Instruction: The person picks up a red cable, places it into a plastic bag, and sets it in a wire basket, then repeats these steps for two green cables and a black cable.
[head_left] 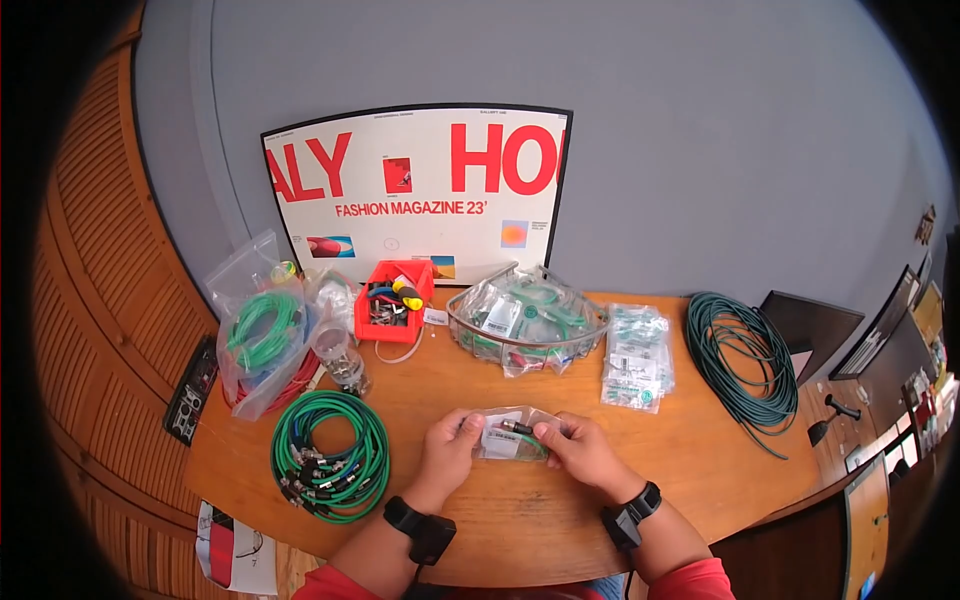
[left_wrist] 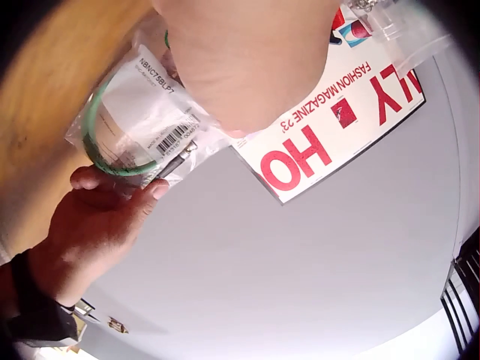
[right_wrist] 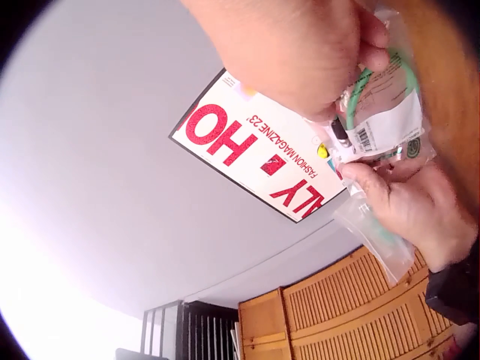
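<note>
Over the front middle of the table, both hands hold a small clear plastic bag (head_left: 497, 447). Inside are a short green cable (left_wrist: 90, 135) with a dark and metal connector (head_left: 518, 428) at its end, and a white barcode label (right_wrist: 390, 126). My left hand (head_left: 452, 458) pinches the bag's left end, thumb on top. On the other end, my right hand (head_left: 585, 460) grips the bag with its thumb next to the connector. In the wrist views the near hand covers part of the bag.
Left are coiled green cables (head_left: 378, 455), a large bag of cables (head_left: 228, 365) and a clear jar (head_left: 340, 358). Behind stand a red bin (head_left: 362, 325) of connectors and tools, and a wire basket (head_left: 455, 322) of bagged cables. Right lie flat bags (head_left: 632, 385) and a dark cable coil (head_left: 700, 375).
</note>
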